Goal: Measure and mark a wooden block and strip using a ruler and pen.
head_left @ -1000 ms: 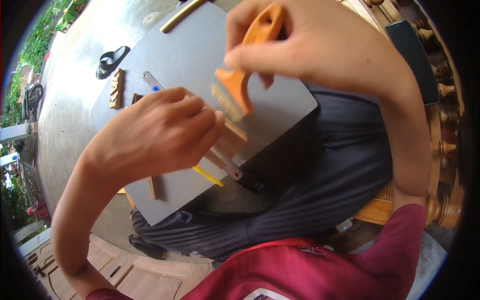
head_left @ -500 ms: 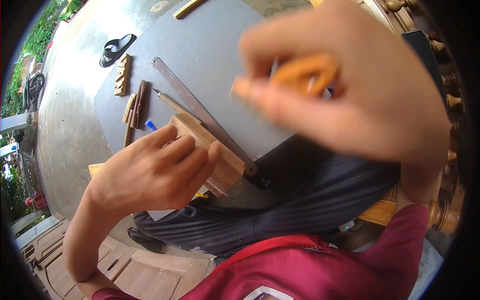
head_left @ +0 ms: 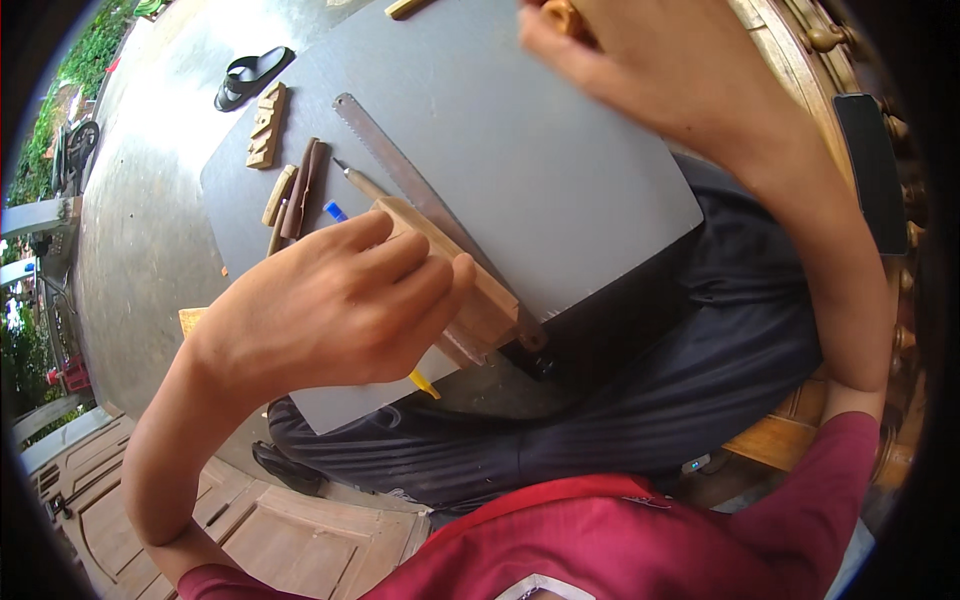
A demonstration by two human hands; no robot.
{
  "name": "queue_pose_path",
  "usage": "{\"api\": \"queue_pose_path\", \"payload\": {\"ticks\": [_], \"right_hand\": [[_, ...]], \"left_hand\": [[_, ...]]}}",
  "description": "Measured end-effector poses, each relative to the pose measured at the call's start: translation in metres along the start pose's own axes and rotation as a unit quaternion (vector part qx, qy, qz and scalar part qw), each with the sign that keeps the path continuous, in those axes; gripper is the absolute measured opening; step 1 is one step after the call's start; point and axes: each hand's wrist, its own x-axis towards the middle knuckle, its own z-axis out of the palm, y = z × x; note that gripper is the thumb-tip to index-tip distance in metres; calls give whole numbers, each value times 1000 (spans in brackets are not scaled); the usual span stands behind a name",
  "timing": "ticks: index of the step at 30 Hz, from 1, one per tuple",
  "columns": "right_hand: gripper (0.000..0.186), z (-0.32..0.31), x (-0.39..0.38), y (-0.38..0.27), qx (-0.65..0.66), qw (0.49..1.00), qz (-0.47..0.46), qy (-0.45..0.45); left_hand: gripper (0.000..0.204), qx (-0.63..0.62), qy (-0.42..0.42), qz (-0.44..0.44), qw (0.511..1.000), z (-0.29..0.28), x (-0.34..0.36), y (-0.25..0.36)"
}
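Note:
My left hand point(head_left: 330, 305), fingers curled in, hangs over the near left part of the grey board point(head_left: 560, 180). Whatever its fingertips may hold is hidden. Just beyond its knuckles lies a pale wooden block point(head_left: 485, 315), partly covered by the hand. A saw blade point(head_left: 400, 165) lies slantwise past the block, near a pointed wooden-handled tool point(head_left: 362, 182) and a blue pen end point(head_left: 335, 210). At the far right, raised above the board, my right hand point(head_left: 610, 50) is closed around an orange looped object point(head_left: 563, 16), cut off by the upper edge.
Further left on the board are a carved wooden piece point(head_left: 266, 125), a dark brown stick-like piece point(head_left: 304, 190) and a short pale stick point(head_left: 280, 195). A black sandal point(head_left: 252, 78) lies beyond the board's left edge. At right, a dark phone point(head_left: 870, 175) rests by turned wooden spindles.
My right hand has moved up and away with the orange looped object, toward the far edge of view. The left hand stays curled near the block. The view has shifted slightly.

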Motion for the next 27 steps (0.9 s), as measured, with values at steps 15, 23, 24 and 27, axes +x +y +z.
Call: {"api": "queue_pose_path", "payload": {"ticks": [15,23,24,27], "right_hand": [[29,-22,33,1,-56,964,160,-204],[24,4,2,68,-140,986,67,-56],[24,4,2,72,-118,990,73,-30],[25,1,11,40,260,931,248,-57]], "left_hand": [[66,-19,18,3,1000,-4,17,-12],[59,-56,72,-1,996,1,39,-32],[56,-55,75,5,996,1,43,-38],[59,-48,12,-11,999,-1,49,-54]]}}
